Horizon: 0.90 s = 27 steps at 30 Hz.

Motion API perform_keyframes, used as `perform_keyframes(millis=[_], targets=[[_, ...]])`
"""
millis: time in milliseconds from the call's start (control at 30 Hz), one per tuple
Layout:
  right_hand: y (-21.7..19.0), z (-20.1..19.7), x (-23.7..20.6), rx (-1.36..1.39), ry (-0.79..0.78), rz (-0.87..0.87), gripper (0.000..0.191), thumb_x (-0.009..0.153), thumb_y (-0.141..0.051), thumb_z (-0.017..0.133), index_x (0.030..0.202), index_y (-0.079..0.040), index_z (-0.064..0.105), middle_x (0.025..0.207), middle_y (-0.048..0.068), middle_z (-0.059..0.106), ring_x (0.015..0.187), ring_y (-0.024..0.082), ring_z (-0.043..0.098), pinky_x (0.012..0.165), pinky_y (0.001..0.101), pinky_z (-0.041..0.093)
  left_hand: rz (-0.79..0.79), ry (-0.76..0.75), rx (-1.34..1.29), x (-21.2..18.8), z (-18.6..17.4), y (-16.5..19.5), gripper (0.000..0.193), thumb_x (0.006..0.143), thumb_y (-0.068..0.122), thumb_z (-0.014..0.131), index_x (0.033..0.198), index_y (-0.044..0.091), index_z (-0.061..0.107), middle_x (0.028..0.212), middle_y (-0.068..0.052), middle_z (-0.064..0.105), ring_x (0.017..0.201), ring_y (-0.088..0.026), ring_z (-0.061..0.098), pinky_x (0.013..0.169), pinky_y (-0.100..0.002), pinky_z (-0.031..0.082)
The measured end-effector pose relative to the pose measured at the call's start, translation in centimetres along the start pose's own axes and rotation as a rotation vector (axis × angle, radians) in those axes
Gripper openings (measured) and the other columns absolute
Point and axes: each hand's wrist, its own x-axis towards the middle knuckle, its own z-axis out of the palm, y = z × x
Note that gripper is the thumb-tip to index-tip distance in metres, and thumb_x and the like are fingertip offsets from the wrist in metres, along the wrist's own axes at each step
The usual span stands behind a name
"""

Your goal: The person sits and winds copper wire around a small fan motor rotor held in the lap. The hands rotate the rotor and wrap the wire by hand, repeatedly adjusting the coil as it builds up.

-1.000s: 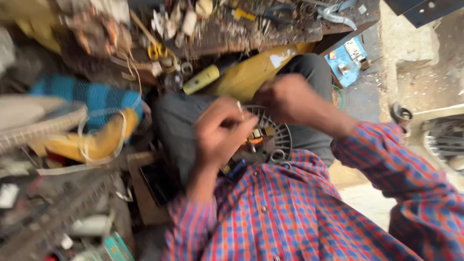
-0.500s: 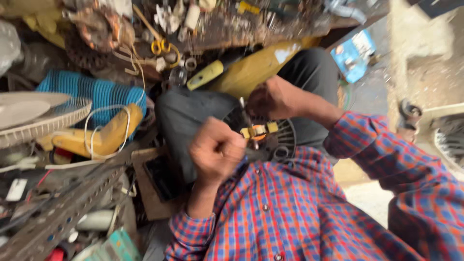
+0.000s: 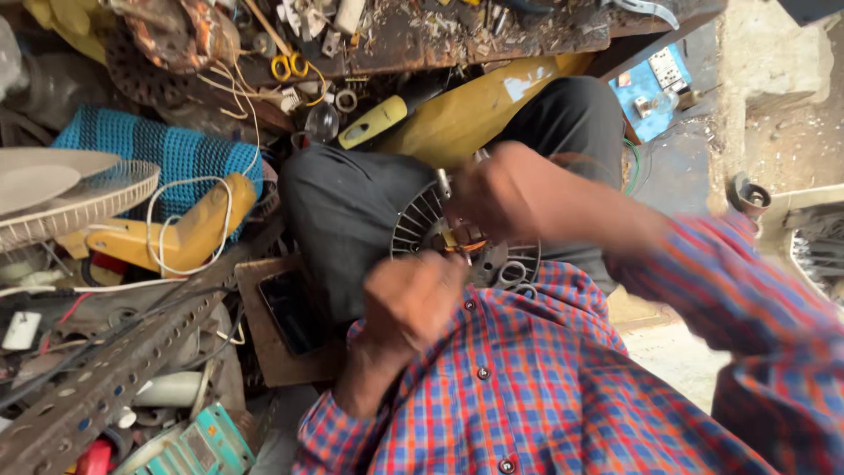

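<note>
Motor housing (image 3: 422, 230), round, dark, slotted metal, sits on the person's lap on dark trousers (image 3: 352, 207), with orange and copper windings showing at its centre between the two hands. Setting is a cluttered workshop: worn wooden counter (image 3: 457, 40) along the top edge is littered with small parts, screws and yellow-handled scissors (image 3: 288, 65); concrete floor (image 3: 774, 105) shows at right. Around: blue knitted cloth (image 3: 167, 154), a yellow tool body wrapped in white cord (image 3: 189, 230), a white fan guard (image 3: 79, 198) at left, a perforated steel angle bar (image 3: 105, 387) lower left, a big yellow plastic cover (image 3: 475, 110) behind the knee, a yellow-handled tool (image 3: 374, 121), a blue switch board (image 3: 655, 88) upper right. Red-blue checked shirt (image 3: 527, 396) fills the lower frame and hides the housing's lower edge. Left hand (image 3: 413, 299) is a closed fist, grip together just below the housing's rim, touching or almost touching it; what it holds is hidden. Right hand (image 3: 505, 193) is motion-blurred, lying over the housing's upper right part and covering it; cannot tell whether its grip is apart or clamped.
</note>
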Motion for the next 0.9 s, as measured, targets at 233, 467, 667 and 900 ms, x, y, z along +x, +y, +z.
perform_keyframes(millis=[233,467,667,900], targets=[[2.6,-0.2,-3.2,-0.444,0.035,0.156,0.012,0.08,-0.02,0.071,0.079,-0.008,0.069,0.075,0.011,0.066,0.065,0.034,0.066,0.05,0.045,0.048,-0.127,-0.172,-0.315,9.1,1.4,-6.4,0.019,0.08,0.015,0.085,0.079,0.005,0.069,0.078,-0.008,0.068,0.076,-0.023,0.067,0.068,-0.034,0.05],[-3.9,-1.0,-2.4,0.247,-0.102,-0.069,0.019,0.076,-0.016,0.067,0.091,-0.004,0.069,0.079,0.013,0.065,0.073,0.033,0.067,0.061,0.0439,0.053,-0.182,-0.003,-0.403,5.6,-1.4,-1.5,0.007,0.092,0.003,0.077,0.098,0.006,0.075,0.09,-0.01,0.071,0.084,-0.024,0.068,0.075,-0.036,0.053],[4.1,0.5,-0.8,0.227,0.104,0.277,0.015,0.08,-0.02,0.074,0.09,-0.009,0.075,0.082,0.009,0.071,0.072,0.028,0.07,0.063,0.0402,0.055,-0.175,0.182,-0.201,0.9,1.0,-1.3,0.011,0.086,0.003,0.08,0.085,0.007,0.07,0.08,-0.007,0.064,0.071,-0.026,0.063,0.063,-0.037,0.05],[-0.9,-0.5,-3.4,-0.21,-0.332,0.417,0.011,0.071,-0.02,0.071,0.08,-0.021,0.077,0.072,0.008,0.071,0.061,0.031,0.066,0.055,0.045,0.051,-0.304,-0.747,-0.211,12.3,-0.2,-5.2,0.016,0.077,0.018,0.089,0.08,0.007,0.078,0.077,-0.01,0.072,0.069,-0.02,0.07,0.063,-0.035,0.05]])
